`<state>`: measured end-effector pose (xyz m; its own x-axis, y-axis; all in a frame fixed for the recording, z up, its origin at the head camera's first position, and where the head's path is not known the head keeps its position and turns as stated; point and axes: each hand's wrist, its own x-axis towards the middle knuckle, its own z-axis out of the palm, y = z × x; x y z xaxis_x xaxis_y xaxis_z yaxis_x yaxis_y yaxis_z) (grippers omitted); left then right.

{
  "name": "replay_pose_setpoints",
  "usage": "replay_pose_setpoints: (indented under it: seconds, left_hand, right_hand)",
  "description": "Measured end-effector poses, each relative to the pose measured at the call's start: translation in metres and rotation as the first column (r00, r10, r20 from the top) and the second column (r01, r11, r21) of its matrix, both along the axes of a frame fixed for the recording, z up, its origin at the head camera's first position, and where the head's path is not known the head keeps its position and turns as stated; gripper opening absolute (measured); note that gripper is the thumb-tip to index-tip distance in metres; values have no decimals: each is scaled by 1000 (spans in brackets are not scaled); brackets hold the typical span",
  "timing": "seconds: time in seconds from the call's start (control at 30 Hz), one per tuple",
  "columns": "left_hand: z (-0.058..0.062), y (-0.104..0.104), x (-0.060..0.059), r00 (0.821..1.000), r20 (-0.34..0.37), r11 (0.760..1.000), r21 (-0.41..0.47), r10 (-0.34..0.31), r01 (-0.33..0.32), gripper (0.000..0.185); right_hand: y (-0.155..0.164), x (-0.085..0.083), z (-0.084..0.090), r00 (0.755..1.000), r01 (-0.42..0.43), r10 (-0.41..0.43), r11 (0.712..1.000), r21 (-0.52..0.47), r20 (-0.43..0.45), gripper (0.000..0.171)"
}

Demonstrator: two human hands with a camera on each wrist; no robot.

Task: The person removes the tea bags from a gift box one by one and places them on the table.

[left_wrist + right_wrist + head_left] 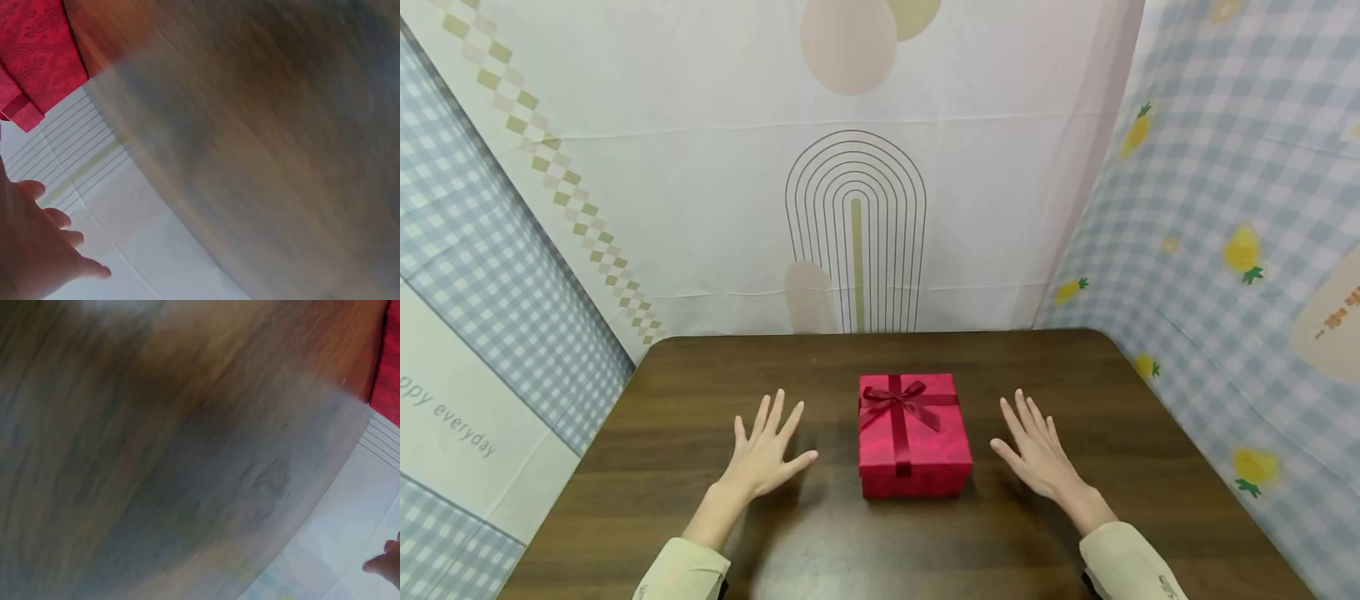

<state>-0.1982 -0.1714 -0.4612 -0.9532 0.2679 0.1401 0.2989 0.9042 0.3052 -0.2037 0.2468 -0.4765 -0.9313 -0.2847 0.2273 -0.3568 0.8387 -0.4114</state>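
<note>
A red gift box (917,442) with a dark red ribbon and bow (901,402) stands on the brown wooden table (820,550), its lid on. To its left, my left hand (763,458) is spread with straight fingers, palm down and apart from the box. On the other side my right hand (1037,454) is spread the same way, holding nothing. In the left wrist view the patterned side of the box (40,53) shows at the upper left, above the left hand (37,244). Only a red edge of the box (389,369) appears in the right wrist view.
A white cloth (715,208) with printed arches hangs behind the table's far edge. Blue checked cloths hang at the left (490,208) and right (1210,192), close along the table's sides.
</note>
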Motion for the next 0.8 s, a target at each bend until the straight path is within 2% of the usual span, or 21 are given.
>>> replay_pose_setpoints:
  seconds: [0.1,0.17,0.23,0.33,0.47,0.57,0.67,0.8]
  left_hand:
    - [0,2,-1,1000,11,997,71,-8,7,80]
    - [-1,5,-2,999,28,984,178,-34,29,82]
    - [-2,9,-2,997,33,953,295,-74,61,83]
    - [-5,15,-3,989,27,886,449,-143,116,84]
    - [-8,26,-3,974,-10,823,532,-228,199,83]
    - [-9,35,-2,953,-14,795,547,-303,261,85]
    - [-9,44,-2,934,21,788,544,-356,288,90]
    - [-9,54,-2,921,93,803,527,-379,278,95]
  right_hand:
    - [-2,0,1,999,-9,15,992,-125,42,65]
    - [-4,2,1,996,-25,45,968,-249,74,63]
    - [-6,4,1,992,-48,85,933,-356,88,61]
    - [-10,6,0,986,-95,147,889,-448,83,60]
    - [-16,8,-4,976,-175,214,870,-461,35,60]
    - [-21,8,-7,966,-226,259,865,-448,13,63]
    - [-26,9,-9,959,-243,282,867,-435,28,69]
    - [-33,10,-8,957,-220,278,884,-413,85,75]
